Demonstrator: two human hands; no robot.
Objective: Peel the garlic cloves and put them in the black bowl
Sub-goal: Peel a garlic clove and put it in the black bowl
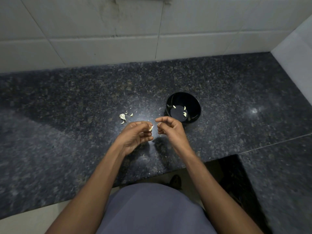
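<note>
Two hands work just above the dark speckled bench [67, 115], close together near its front edge. My left hand [135, 135] curls its fingers round a garlic clove [151, 128], which pokes out pale at the fingertips. My right hand [170, 128] sits just beside it at 3 o'clock, fingers curled, thumb and forefinger pinched together; I cannot tell whether a scrap of skin is held there. At 1 o'clock from the hands stands the black bowl [194, 100], with three peeled cloves [184, 113] lying in its bottom. At 10 o'clock a small cluster of unpeeled garlic [122, 117] and loose bits lies on the bench, near the left hand.
</note>
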